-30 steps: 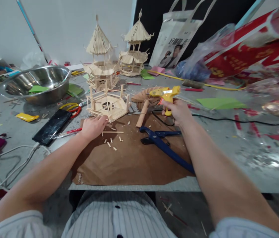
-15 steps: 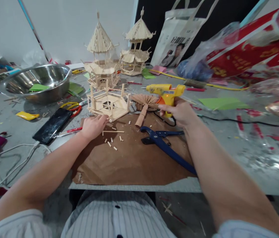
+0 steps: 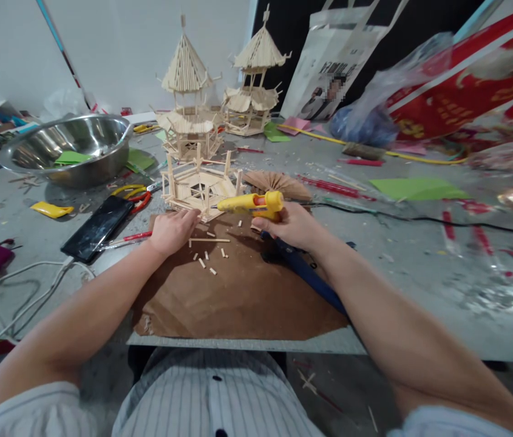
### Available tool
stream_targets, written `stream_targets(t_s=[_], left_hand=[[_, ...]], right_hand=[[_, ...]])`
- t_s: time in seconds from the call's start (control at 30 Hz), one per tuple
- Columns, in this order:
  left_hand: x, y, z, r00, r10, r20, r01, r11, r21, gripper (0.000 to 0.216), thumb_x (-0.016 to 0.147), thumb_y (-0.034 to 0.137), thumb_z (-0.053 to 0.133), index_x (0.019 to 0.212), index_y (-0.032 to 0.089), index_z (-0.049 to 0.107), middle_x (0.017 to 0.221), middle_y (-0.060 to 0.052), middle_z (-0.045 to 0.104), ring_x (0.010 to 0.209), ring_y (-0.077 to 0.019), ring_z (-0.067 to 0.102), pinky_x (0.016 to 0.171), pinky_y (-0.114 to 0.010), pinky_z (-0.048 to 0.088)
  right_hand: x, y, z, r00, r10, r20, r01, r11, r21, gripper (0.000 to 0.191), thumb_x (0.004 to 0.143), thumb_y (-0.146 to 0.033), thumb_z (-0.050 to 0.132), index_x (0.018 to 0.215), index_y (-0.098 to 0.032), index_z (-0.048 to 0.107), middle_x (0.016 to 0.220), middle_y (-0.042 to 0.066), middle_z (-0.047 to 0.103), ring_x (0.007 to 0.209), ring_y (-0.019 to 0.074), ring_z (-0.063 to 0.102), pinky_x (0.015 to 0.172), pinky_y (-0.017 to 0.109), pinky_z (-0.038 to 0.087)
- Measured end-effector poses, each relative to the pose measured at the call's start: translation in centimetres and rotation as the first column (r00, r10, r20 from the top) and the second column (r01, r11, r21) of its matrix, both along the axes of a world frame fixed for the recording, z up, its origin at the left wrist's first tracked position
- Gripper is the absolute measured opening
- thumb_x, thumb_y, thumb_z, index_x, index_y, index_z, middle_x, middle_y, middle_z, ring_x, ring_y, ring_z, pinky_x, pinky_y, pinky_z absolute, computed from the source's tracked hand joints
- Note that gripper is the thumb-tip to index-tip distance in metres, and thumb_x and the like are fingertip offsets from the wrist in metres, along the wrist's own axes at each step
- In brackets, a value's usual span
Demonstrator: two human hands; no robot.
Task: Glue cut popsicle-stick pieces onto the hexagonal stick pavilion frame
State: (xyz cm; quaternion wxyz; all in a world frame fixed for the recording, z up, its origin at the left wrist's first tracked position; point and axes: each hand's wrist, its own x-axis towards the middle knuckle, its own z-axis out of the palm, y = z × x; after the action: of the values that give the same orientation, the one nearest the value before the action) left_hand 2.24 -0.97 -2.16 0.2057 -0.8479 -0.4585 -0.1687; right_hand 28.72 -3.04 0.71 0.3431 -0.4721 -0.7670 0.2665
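Observation:
A yellow hot glue gun (image 3: 249,204) is gripped in my right hand (image 3: 299,227), its nozzle pointing left at the front edge of a hexagonal wooden stick frame (image 3: 199,182) with short upright posts. Closed fingers of my left hand (image 3: 174,232) pinch at that frame's near left edge; the fingertips are partly hidden. Blue-handled cutters (image 3: 311,279) lie under my right wrist, partly covered. Small cut stick pieces (image 3: 201,263) and one longer stick (image 3: 209,240) rest on the brown sheet (image 3: 238,309). Behind the glue gun sits a pleated brown fan-shaped piece (image 3: 278,182).
Two stick pagodas (image 3: 187,79) stand at the back. To the left are a steel basin (image 3: 69,152), a phone (image 3: 96,227) with a white cable, and orange-yellow pliers (image 3: 140,200). A black cord (image 3: 402,216) runs right, past green paper (image 3: 417,189); bags stand behind.
My right hand has brought the glue gun left and down, turning its nozzle toward the stick frame's front edge. My left hand stays at the frame. The view has shifted slightly.

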Motion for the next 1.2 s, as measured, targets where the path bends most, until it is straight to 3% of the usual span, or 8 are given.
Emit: stream_targets(t_s=[0.17, 0.3, 0.53, 1.2], left_hand=[[0.1, 0.0, 0.0, 1.0, -0.011, 0.03, 0.011, 1.0, 0.001, 0.032, 0.091, 0.036, 0.031, 0.097, 0.021, 0.059, 0.079, -0.004, 0.068, 0.066, -0.0156, 0.063, 0.048, -0.024, 0.031], [0.2, -0.1, 0.2, 1.0, -0.01, 0.03, 0.011, 1.0, -0.019, 0.03, 0.09, 0.034, 0.033, 0.095, 0.019, 0.059, 0.077, -0.006, 0.068, 0.067, -0.0162, 0.063, 0.049, -0.025, 0.033], [0.2, -0.2, 0.3, 1.0, -0.001, -0.004, 0.001, 1.0, -0.012, 0.032, 0.09, 0.034, 0.031, 0.098, 0.02, 0.059, 0.079, -0.004, 0.068, 0.067, -0.0169, 0.063, 0.049, -0.025, 0.032], [0.3, -0.2, 0.4, 1.0, 0.006, 0.002, -0.005, 0.999, -0.035, 0.033, 0.091, 0.035, 0.03, 0.096, 0.02, 0.059, 0.077, -0.005, 0.068, 0.067, -0.0158, 0.062, 0.051, -0.024, 0.034]], right_hand=[[-0.6, 0.0, -0.4, 0.997, -0.004, 0.077, 0.002, 1.0, 0.024, 0.042, 0.069, -0.058, 0.053, 0.074, -0.016, 0.058, 0.059, 0.002, 0.055, 0.054, 0.0141, 0.05, 0.052, 0.027, 0.038], [-1.0, 0.0, -0.7, 0.997, 0.043, 0.058, -0.048, 0.996, 0.075, 0.041, 0.072, -0.054, 0.053, 0.088, -0.016, 0.062, 0.074, 0.005, 0.062, 0.07, 0.02, 0.058, 0.067, 0.034, 0.045], [-1.5, 0.0, -0.8, 0.989, 0.045, 0.141, -0.059, 0.994, 0.095, 0.043, 0.076, -0.053, 0.051, 0.1, -0.019, 0.062, 0.076, 0.005, 0.065, 0.084, 0.0272, 0.061, 0.083, 0.049, 0.041], [-1.5, 0.4, -1.2, 0.985, 0.06, 0.16, -0.082, 0.987, 0.137, 0.049, 0.074, -0.061, 0.049, 0.094, -0.018, 0.061, 0.074, 0.007, 0.064, 0.079, 0.0243, 0.06, 0.077, 0.036, 0.042]])
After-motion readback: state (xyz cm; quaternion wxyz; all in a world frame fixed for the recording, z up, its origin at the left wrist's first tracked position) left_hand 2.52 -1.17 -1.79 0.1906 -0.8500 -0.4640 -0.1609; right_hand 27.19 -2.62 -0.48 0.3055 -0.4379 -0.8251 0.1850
